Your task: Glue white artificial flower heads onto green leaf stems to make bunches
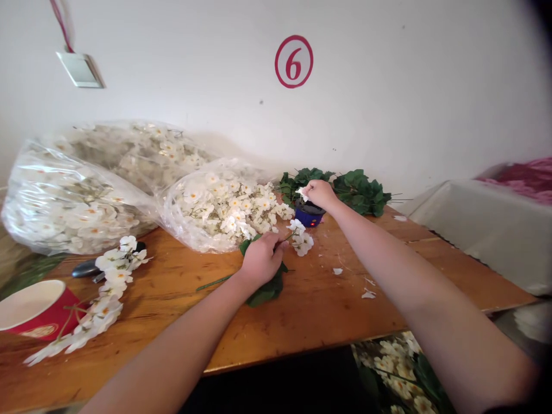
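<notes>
My left hand (264,259) is closed around the stem of an artificial flower spray; its white blossoms (302,238) stick out to the right and its green leaves (266,289) hang below the fingers. Farther off, my right hand (319,194) pinches a small white artificial flower (302,194) over a dark blue pot (309,217) with dark contents. Fingers partly hide the pot's opening. Just left of the pot, loose white flowers (241,210) spill from the mouth of a clear plastic bag (172,213).
Green leaf bunches (360,192) lie behind the pot. At left are a red paper cup (41,313), a white flower spray (110,293), a dark-handled tool (85,268) and a big bag of flowers (73,201). Fallen petals (337,271) dot the wooden table (319,322). A covered box (478,230) stands right.
</notes>
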Demonstrator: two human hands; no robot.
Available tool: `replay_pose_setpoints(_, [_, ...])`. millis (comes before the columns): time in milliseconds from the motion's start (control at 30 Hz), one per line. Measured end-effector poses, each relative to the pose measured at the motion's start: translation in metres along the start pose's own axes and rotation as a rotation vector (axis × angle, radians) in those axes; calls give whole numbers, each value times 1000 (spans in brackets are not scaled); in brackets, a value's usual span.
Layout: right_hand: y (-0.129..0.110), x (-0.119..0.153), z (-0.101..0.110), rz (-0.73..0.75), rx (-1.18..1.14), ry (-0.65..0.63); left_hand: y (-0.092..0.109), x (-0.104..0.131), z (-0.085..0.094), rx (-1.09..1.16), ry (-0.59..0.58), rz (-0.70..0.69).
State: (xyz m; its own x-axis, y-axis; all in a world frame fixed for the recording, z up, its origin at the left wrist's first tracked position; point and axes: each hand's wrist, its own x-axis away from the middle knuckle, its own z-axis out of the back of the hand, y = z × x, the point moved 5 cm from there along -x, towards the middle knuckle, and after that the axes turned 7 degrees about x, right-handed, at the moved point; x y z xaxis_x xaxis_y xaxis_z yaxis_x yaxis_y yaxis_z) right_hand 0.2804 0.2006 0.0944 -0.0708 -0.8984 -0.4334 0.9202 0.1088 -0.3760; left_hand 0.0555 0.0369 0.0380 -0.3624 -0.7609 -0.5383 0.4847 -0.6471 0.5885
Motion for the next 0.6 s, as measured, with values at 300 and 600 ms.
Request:
replay_pose_setpoints(300, [4, 5, 9, -54, -38, 42, -2, -2, 1, 26, 4, 47])
replay_pose_setpoints(600, [-4, 8, 2, -40, -52, 6, -2, 0, -2, -5, -31, 32])
